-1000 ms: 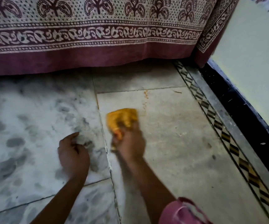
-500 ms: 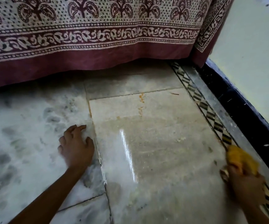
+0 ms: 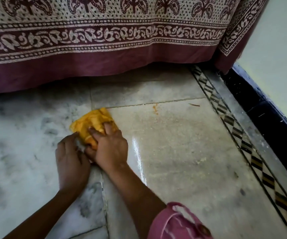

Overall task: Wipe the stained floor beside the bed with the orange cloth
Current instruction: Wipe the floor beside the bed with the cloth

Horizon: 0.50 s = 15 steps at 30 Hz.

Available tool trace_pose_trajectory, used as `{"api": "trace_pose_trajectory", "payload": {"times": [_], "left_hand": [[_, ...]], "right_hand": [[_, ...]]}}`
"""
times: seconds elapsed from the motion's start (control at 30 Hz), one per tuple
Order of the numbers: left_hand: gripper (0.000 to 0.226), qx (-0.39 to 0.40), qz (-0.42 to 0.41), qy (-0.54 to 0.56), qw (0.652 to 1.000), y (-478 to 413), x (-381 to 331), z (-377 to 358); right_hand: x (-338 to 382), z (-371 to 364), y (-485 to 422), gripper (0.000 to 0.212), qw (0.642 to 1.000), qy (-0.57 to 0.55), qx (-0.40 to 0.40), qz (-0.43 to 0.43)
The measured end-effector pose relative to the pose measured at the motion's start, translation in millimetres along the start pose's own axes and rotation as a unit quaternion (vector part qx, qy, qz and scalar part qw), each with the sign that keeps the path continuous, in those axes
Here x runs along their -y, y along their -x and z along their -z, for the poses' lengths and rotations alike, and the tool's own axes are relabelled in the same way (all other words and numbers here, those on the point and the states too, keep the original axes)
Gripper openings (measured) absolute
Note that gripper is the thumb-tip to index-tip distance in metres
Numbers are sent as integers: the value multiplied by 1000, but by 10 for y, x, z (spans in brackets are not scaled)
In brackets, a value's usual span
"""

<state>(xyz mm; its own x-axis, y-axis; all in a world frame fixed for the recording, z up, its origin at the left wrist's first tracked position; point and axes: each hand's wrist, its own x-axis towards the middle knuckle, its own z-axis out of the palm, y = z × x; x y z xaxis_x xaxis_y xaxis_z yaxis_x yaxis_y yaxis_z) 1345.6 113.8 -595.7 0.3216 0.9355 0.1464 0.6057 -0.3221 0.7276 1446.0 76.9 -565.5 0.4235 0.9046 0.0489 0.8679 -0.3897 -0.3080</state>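
Home bedroom, draped bedsheet (image 3: 105,37), marble floor (image 3: 182,152)

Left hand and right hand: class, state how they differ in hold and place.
The right hand holds the orange cloth, fingers spread over it; the left hand holds nothing. The left hand lies on the grey-mottled slab, the right hand at the beige slab's edge. Both are palm-down.
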Motion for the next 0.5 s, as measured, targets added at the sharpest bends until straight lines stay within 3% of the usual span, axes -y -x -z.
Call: {"api": "trace_pose_trajectory", "payload": {"times": [0.07, 0.2, 0.3, 0.4, 0.5], "left_hand": [[53, 2, -11, 14, 1000, 13, 21, 13], [49, 21, -32, -52, 998, -39, -4, -40], [46, 56, -65, -89, 992, -185, -87, -152], [41, 68, -94, -94, 989, -232, -86, -221], [35, 52, -106, -70, 991, -197, -42, -228]], "right_hand": [[-316, 52, -87, 56, 998, -20, 64, -2], [-1569, 445, 111, 52, 980, -14, -27, -195], [-2567, 825, 916, 59, 932, 44, -85, -349], [-3132, 970, 1582, 68, 870, 64, -115, -475], [-3127, 973, 1365, 67, 850, 28, -159, -501]]}}
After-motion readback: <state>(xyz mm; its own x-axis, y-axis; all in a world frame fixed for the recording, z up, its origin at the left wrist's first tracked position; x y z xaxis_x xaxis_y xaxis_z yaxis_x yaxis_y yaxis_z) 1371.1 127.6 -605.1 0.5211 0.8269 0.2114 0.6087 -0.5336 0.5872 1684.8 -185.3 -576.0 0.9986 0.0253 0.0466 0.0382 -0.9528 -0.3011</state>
